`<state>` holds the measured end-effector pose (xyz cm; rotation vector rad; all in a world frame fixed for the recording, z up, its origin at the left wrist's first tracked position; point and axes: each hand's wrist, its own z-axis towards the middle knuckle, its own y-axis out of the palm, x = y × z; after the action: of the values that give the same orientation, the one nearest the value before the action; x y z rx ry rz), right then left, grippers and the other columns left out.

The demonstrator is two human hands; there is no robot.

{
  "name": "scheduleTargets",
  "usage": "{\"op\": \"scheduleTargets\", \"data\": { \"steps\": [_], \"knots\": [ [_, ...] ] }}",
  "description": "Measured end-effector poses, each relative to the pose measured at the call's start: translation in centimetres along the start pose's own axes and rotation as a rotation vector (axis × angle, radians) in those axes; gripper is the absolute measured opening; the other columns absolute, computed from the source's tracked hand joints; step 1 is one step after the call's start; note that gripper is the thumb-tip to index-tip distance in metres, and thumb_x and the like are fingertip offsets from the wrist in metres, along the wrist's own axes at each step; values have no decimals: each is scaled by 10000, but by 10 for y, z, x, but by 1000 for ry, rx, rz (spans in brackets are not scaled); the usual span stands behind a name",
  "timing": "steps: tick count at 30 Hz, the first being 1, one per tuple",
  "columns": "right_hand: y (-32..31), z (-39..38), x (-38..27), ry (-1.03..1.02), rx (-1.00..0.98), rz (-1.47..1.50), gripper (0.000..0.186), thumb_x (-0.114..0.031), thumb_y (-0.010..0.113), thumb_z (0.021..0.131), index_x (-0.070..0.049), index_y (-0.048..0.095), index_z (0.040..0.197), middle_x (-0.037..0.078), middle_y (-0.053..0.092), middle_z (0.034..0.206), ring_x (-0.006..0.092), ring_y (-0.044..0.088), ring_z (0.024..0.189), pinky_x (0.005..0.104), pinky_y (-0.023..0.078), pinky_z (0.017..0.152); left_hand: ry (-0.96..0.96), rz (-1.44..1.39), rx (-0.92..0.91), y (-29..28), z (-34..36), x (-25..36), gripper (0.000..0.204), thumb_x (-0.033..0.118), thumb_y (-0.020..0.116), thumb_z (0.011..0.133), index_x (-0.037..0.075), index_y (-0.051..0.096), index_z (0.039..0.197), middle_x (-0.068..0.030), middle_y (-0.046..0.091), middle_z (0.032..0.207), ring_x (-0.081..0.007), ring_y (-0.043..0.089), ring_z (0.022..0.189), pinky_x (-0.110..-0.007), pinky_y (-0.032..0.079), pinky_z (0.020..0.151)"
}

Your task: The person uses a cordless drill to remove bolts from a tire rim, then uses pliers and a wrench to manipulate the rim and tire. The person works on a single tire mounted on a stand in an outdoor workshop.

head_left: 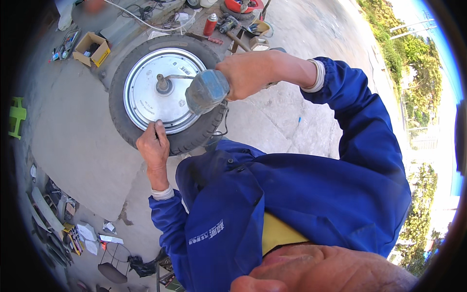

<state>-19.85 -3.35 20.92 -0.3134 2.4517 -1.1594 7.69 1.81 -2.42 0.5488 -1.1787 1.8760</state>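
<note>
A: Where is the wheel [148, 100]?
B: Flat on the floor [73, 141] before the person, its axle [163, 85] pointing upward at the centre.
A: And the right hand [245, 73]?
B: Closed around a blue-grey power tool [208, 92], which hides part of the wheel's right side.
A: The left hand [155, 143]?
B: Thumb and fingertips drawn together at the wheel's near edge; whether they grip anything small, one cannot tell.
A: Surrounding items?
B: Beyond the wheel, a red can [210, 25]; upper left, an open box [92, 49]; far left, a green stool [17, 118].
A: The setting?
B: Grey, cracked floor; trees [421, 61] at right.
</note>
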Motion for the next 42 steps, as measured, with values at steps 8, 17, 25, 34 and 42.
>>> {"op": "scheduleTargets", "data": {
  "steps": [8, 17, 25, 34, 42],
  "knots": [
    [4, 30, -42, -109, 40, -69, 335, -201, 685, 805, 87, 706, 974, 314, 727, 902, 478, 724, 919, 535, 578, 815, -337, -93, 140, -1, 10, 7, 389, 276, 531, 1130, -26, 646, 914, -206, 593, 699, -354, 598, 612, -441, 484, 614],
    [-6, 37, -54, -54, -11, -52, 360, -200, 673, 779, 129, 669, 925, 342, 709, 867, 493, 724, 879, 524, 584, 769, -438, -178, 167, 0, 9, 18, 275, 209, 521, 1139, 20, 717, 1102, -126, 694, 779, -214, 630, 666, -370, 524, 680],
    [-10, 31, -56, -43, -2, -63, 384, -212, 690, 767, 148, 672, 900, 343, 702, 838, 471, 728, 818, 513, 577, 727, -169, 134, 31, -3, -9, 29, 158, 217, 672, 1043, 105, 776, 1087, -145, 761, 820, -339, 745, 719, -424, 548, 630],
    [-4, 20, -36, -33, 73, 66, 500, -291, 769, 734, 166, 694, 924, 325, 719, 838, 417, 735, 793, 488, 557, 712, -105, 486, -121, 11, -14, 44, 300, 385, 826, 892, 104, 733, 945, -110, 726, 658, -321, 740, 611, -429, 565, 546],
    [29, 7, 4, -17, 160, 322, 527, -362, 823, 778, 136, 652, 803, 212, 634, 680, 294, 654, 677, 444, 521, 658, 13, 593, -25, 32, -10, 45, 253, 299, 831, 887, 124, 649, 868, -59, 670, 596, -246, 708, 550, -373, 529, 492]
  ]
}}
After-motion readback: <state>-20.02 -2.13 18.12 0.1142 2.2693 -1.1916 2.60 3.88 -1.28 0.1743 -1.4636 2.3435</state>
